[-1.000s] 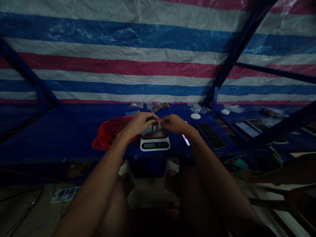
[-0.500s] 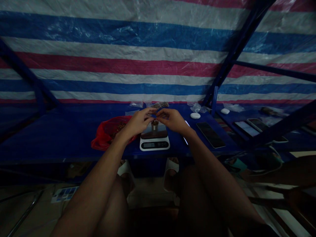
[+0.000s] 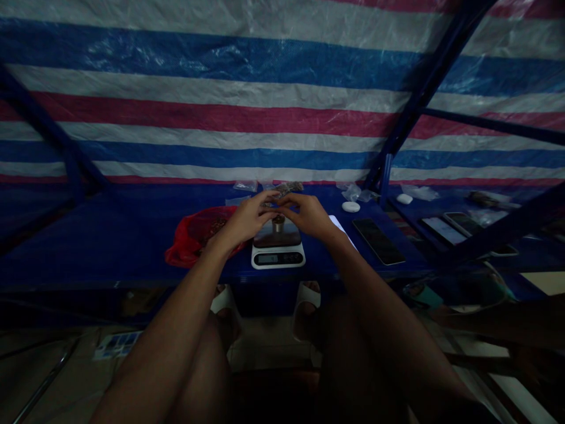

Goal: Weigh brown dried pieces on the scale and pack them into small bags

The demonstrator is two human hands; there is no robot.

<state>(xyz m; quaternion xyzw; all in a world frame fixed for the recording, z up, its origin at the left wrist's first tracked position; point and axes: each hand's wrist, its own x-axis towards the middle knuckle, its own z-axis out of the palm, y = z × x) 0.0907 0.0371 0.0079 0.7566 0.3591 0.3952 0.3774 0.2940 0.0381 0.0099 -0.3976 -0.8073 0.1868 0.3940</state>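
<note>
arching over one cup [image 3: 278, 225] on one scale [image 3: 286, 242], two hands [image 3: 251, 219] [image 3: 310, 217] show unclear grips.

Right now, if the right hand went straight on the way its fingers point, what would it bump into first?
The right hand would probably meet the left hand first: the two face each other above the small metal cup on the scale. Whether they already touch is unclear in this dim view.
</note>
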